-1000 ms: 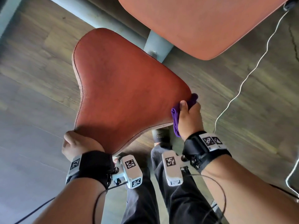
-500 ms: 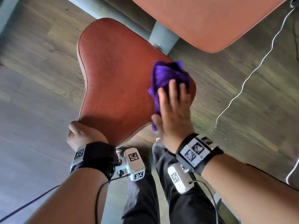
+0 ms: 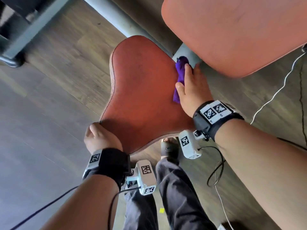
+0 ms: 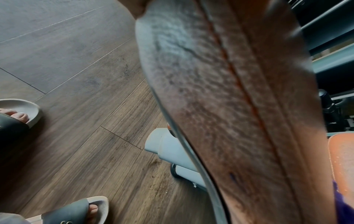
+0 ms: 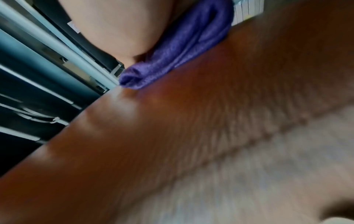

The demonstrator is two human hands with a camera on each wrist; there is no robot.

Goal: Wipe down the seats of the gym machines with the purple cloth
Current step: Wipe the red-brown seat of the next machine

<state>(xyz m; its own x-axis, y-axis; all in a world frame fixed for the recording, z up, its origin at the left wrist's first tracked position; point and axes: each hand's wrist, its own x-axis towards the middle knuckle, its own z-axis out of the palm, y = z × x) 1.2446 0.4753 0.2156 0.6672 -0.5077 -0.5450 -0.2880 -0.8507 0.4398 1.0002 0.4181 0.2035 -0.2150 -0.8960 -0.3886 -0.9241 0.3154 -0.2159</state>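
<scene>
The reddish-brown seat [image 3: 141, 97] fills the middle of the head view. My right hand [image 3: 191, 83] lies flat on the purple cloth [image 3: 180, 72] and presses it onto the seat's far right edge, close under the backrest pad. Most of the cloth is hidden beneath the palm. In the right wrist view the bunched cloth [image 5: 182, 53] sits between my palm and the seat [image 5: 172, 136]. My left hand [image 3: 99, 138] grips the seat's near left corner with curled fingers. The left wrist view shows the seat's stitched side [image 4: 229, 106] close up.
An orange backrest pad [image 3: 232, 30] overhangs the seat at the upper right. A grey frame tube [image 3: 116, 15] runs behind the seat. A white cable [image 3: 274, 90] trails across the wooden floor on the right. My sandalled foot [image 3: 169, 150] stands just below the seat.
My right hand carried the cloth from the seat's near right edge up onto the top, then to the far right edge. The left hand kept its hold on the corner.
</scene>
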